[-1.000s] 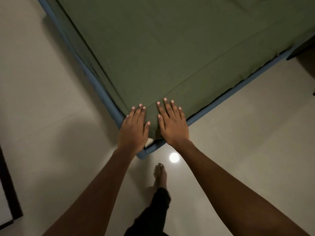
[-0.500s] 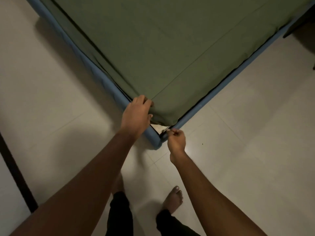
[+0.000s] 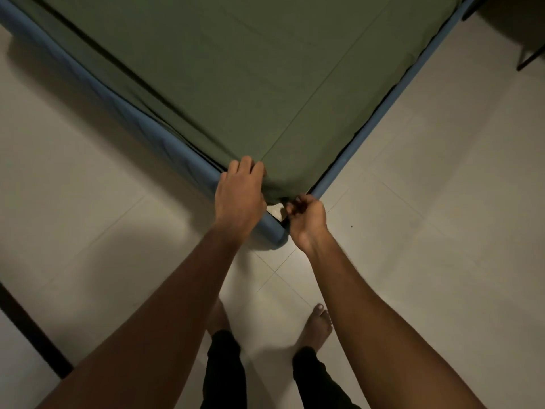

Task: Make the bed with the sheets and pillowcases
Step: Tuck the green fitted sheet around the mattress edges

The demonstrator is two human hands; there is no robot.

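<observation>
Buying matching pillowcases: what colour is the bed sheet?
Plain olive green sheet, seen in the head view.

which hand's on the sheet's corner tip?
The right hand, pinching the tip of the green sheet at the blue frame corner. The left hand grips the sheet along the left-side edge instead.

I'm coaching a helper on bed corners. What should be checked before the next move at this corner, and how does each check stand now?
1. Left hand grips the sheet at the corner: ok.
2. Right hand pinches the sheet's lower edge: ok.
3. Corner fully covered: not ok, a pale patch shows below the sheet.
4. Sheet top flat: ok, only fold creases.
5. Sheet tucked inside the frame beyond the left hand: cannot tell.
6. Feet clear of the frame: ok.
</observation>
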